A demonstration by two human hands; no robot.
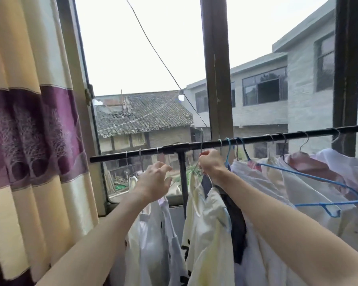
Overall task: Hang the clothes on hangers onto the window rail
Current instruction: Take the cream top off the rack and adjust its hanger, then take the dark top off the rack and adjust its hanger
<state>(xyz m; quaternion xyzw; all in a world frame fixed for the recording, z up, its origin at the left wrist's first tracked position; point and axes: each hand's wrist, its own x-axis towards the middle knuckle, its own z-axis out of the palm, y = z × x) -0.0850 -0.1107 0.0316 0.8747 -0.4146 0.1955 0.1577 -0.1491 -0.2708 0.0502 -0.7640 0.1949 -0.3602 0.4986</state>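
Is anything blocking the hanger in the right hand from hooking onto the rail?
Nothing visible does. The right hand grips the wire hanger, whose hook rises at the rail, in an open stretch between the rail's joint and the neighbouring hooks.

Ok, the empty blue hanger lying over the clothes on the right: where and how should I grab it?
Take the blue hanger by its neck just below the hook, coming from your side of the rail with the right hand. The hook is already over the rail, and the neck stands clear above the clothes.
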